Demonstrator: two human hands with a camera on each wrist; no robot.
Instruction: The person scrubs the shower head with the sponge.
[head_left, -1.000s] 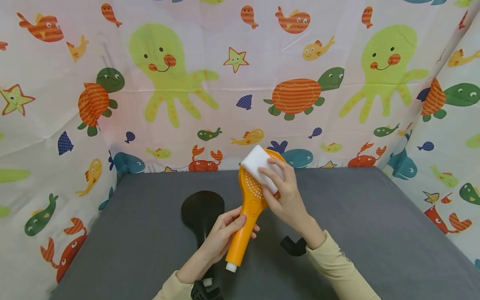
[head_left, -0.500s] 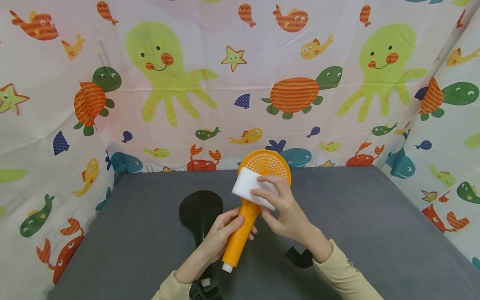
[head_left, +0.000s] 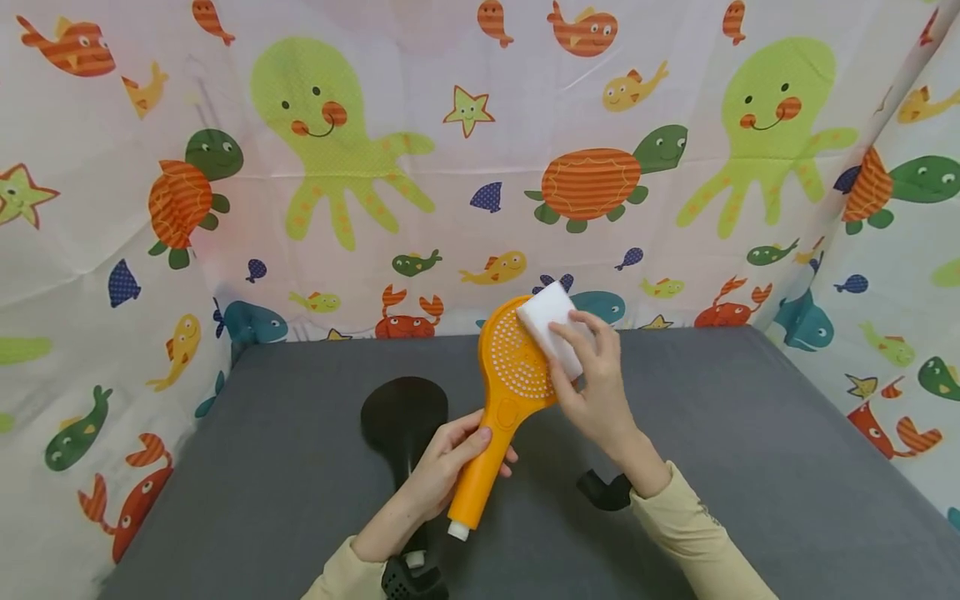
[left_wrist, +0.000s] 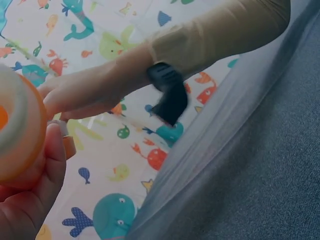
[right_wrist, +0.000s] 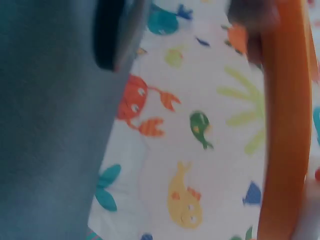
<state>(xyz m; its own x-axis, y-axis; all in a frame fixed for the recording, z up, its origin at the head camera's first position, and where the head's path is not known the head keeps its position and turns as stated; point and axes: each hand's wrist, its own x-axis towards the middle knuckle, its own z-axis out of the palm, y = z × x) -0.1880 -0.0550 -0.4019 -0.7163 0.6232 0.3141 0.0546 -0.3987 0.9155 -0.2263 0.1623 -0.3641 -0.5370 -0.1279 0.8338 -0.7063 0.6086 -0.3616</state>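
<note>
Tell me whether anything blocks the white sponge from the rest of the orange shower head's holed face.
Nothing visible does. In the head view, the right hand holds the white sponge over the right edge of the face; the holes beside it show uncovered. The left hand grips the handle, below them.
</note>
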